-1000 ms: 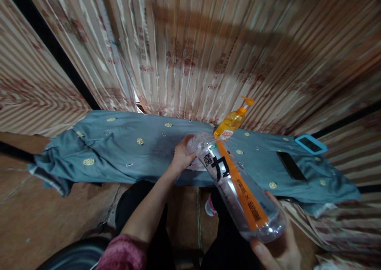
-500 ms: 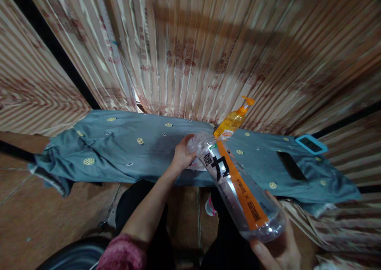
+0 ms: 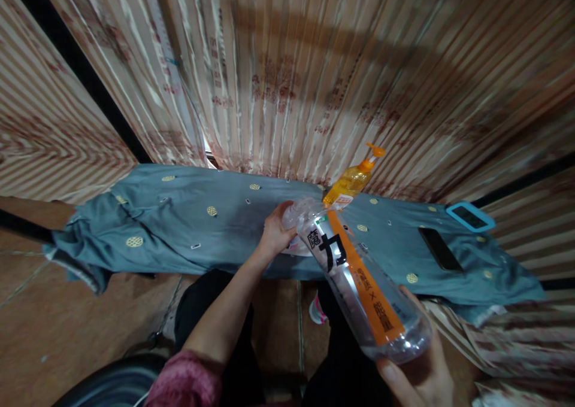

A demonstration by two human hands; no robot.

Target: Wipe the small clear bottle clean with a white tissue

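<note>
A large clear plastic bottle [image 3: 341, 269] with a silver and orange label is tilted across the view, its neck toward the upper left. My right hand [image 3: 420, 365] is closed round its base. At its neck, my left hand [image 3: 276, 230] grips a clear plastic container [image 3: 293, 214], mostly hidden by my fingers and the large bottle. A bit of white and pink shows just below that hand. Right behind the large bottle's neck stands a pump bottle [image 3: 348, 185] of orange-yellow liquid with an orange pump head.
A grey-blue cloth with pineapple prints [image 3: 171, 215] covers the narrow table. On its right side lie a black phone [image 3: 439, 248] and a blue-framed device [image 3: 470, 216]. Striped curtains [image 3: 278, 84] hang behind and at both sides. A round black object [image 3: 112, 383] is at lower left.
</note>
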